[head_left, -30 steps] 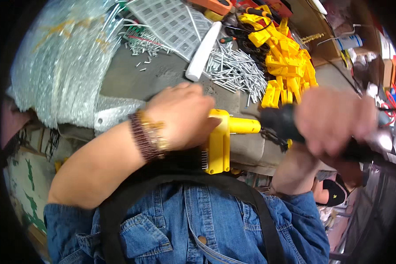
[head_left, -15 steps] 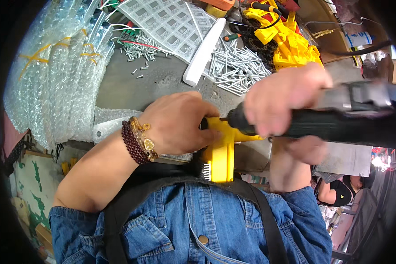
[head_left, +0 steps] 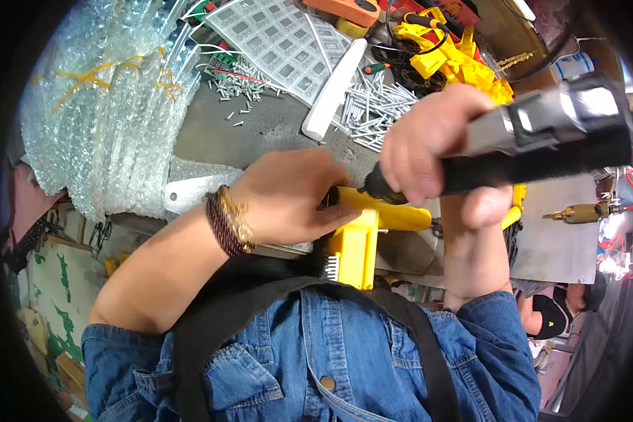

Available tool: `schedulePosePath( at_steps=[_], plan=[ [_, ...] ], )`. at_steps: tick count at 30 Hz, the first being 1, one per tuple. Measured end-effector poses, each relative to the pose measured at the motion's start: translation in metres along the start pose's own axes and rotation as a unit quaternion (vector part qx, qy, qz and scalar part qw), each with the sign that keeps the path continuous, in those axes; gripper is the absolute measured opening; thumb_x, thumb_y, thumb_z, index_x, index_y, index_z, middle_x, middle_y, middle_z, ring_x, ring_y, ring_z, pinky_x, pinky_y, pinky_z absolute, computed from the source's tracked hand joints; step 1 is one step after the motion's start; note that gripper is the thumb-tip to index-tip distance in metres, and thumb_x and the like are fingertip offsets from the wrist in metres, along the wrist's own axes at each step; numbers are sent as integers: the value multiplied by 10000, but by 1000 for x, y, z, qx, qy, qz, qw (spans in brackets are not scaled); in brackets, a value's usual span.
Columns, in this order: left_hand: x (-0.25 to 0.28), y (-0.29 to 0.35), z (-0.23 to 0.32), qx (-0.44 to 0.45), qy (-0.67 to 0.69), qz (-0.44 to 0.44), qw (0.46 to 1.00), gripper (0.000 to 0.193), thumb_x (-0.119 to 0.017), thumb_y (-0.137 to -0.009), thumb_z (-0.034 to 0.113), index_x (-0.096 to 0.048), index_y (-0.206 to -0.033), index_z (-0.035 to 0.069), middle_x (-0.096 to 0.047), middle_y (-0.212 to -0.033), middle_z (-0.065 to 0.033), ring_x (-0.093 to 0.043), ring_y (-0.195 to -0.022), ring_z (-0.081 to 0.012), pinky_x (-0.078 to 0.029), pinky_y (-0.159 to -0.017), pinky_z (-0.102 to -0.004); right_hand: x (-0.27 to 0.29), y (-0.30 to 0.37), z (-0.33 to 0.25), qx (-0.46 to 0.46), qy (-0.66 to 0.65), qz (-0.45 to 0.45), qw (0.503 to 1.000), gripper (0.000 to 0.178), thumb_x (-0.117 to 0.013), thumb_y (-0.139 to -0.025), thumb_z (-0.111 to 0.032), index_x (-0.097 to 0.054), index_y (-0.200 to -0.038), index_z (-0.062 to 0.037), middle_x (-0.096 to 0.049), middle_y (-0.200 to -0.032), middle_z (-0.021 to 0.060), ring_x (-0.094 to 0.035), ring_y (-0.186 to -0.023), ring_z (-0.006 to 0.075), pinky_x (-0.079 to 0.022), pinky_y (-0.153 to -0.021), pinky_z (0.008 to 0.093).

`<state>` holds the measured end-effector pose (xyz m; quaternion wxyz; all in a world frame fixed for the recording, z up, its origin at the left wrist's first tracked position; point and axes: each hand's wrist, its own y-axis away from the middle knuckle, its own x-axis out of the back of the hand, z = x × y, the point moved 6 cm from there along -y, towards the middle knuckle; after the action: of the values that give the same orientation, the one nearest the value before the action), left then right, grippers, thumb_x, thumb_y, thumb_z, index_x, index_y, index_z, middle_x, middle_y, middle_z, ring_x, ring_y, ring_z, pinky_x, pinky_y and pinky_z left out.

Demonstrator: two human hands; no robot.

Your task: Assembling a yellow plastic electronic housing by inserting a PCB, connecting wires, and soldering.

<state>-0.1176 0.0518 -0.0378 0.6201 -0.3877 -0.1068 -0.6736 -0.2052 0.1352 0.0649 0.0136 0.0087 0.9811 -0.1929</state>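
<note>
The power driver, blurred and apart from the work a second ago, now has its black nose at the upper edge of the yellow plastic housing, just below the centre of the frame. Whether its tip touches the plastic cannot be told. Over the last half second the nose stays near the same spot while the rear swings higher toward the upper right, uncovering a brass-coloured tool at the right of the frame. This suggests that bringing the driver across is done and the work is now a matter of lining it up at that edge.

The right hand has its fingers curled closed around the front of the driver. The left hand stays over the housing's upper left end, its thumb and fingers narrowed on it, seemingly to steady it against the push. The housing lies with its yellow handle pointing right and its white comb-like teeth at lower left.

Beyond, at upper centre, the long silver fasteners and white bar lie apart from the housing, and nothing shows them being reached for.
</note>
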Motion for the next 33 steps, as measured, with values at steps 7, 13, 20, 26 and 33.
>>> schedulePosePath(
  at_steps=[7,13,20,26,33],
  plan=[
    [4,-1,10,-42,-11,-79,996,569,-743,-675,236,-595,-1192,48,-587,-970,-146,-599,-916,-370,-494,-797,-457,42,88,-3,-54,65,210,974,620,-813,-692,-318,-535,-1157,-16,-625,-880,127,-640,-827,250,-541,-805,431],
    [0,6,8,-30,-66,-67,995,720,-815,-583,250,-556,-1224,46,-579,-1040,-135,-600,-975,-348,-490,-829,-425,35,192,-47,124,-107,358,919,547,-784,-825,-323,-530,-1278,-150,-564,-1196,28,-564,-1110,198,-241,-1172,576],
    [3,-2,15,-43,-64,-64,995,612,-822,-613,213,-597,-1149,21,-611,-1012,-127,-628,-922,-339,-521,-777,-400,1,257,21,198,-329,541,748,405,-805,-775,-141,-554,-1092,-166,-578,-1108,-31,-578,-1102,153,-227,-1167,574],
    [-1,-4,16,-22,-63,-84,994,609,-843,-602,198,-603,-1135,26,-618,-996,-127,-628,-921,-335,-520,-780,-399,-3,262,35,228,-363,556,712,413,-805,-771,-141,-552,-1096,-167,-578,-1081,-32,-596,-1067,152,-216,-1172,558],
    [-3,-6,16,-10,-56,-88,995,596,-839,-597,159,-604,-1130,38,-623,-988,-127,-630,-928,-337,-522,-792,-395,-7,252,40,238,-375,533,720,414,-809,-779,-165,-562,-1110,-170,-572,-1098,-23,-587,-1073,151,-224,-1171,553]
  ],
)
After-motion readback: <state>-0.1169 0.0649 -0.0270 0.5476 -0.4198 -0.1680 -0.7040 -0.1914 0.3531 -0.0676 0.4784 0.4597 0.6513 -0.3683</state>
